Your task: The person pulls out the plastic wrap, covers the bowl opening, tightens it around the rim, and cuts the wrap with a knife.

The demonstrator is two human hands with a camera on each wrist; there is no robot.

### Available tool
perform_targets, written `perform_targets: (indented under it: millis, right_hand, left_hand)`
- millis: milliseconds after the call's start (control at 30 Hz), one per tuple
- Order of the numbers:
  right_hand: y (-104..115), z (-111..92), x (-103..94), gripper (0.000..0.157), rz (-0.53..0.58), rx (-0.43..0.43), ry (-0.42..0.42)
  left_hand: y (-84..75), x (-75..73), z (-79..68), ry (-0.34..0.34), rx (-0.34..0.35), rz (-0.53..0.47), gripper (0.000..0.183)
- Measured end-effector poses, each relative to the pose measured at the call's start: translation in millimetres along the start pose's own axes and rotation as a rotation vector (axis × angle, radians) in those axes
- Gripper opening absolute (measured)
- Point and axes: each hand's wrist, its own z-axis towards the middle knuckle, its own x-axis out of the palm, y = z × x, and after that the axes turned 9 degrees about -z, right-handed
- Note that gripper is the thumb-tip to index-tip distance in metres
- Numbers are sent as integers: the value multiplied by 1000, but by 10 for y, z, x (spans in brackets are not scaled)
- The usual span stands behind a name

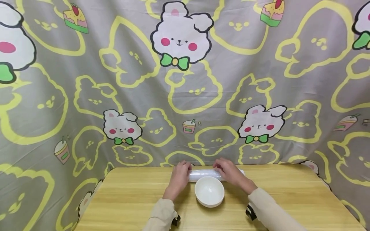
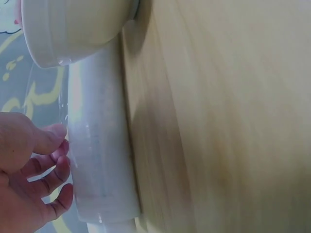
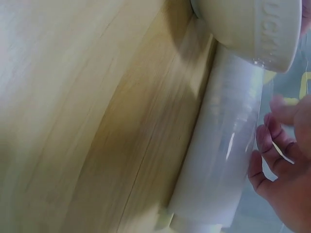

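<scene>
A roll of clear plastic wrap point(image 1: 203, 174) lies crosswise at the table's far edge. Just in front of it stands a white bowl point(image 1: 209, 192), upright and with nothing inside. At the roll's left part, my left hand point(image 1: 180, 175) pinches a thin edge of film between thumb and forefinger; the left wrist view shows the film's shine above the fingertips point(image 2: 59, 132). My right hand point(image 1: 230, 172) is at the roll's right part, fingers loosely bent along its far side. In the right wrist view its blurred thumb point(image 3: 282, 110) stands slightly apart from the forefinger.
The wooden table point(image 1: 138, 199) ends right behind the roll, where a patterned cloth point(image 1: 185, 96) hangs. Raised lettering marks the bowl's side point(image 3: 267, 29). A narrower core end point(image 3: 194, 225) sticks out of the roll.
</scene>
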Motion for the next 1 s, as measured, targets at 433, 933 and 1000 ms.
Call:
perform_targets:
  millis: [433,933,1000]
  right_hand:
    - [-115,-166,-146,11,-81,48,-20]
    - [-132,-194,-177,10,-10,87,-19]
    - [-154,-241,-195,14,5,96,0]
  left_hand:
    - [41,-18,-18,-25,21,-49,14]
    - [266,-124,-74,-16,0,-30,19]
    - [270,-120,-76,-29,5,-37,19]
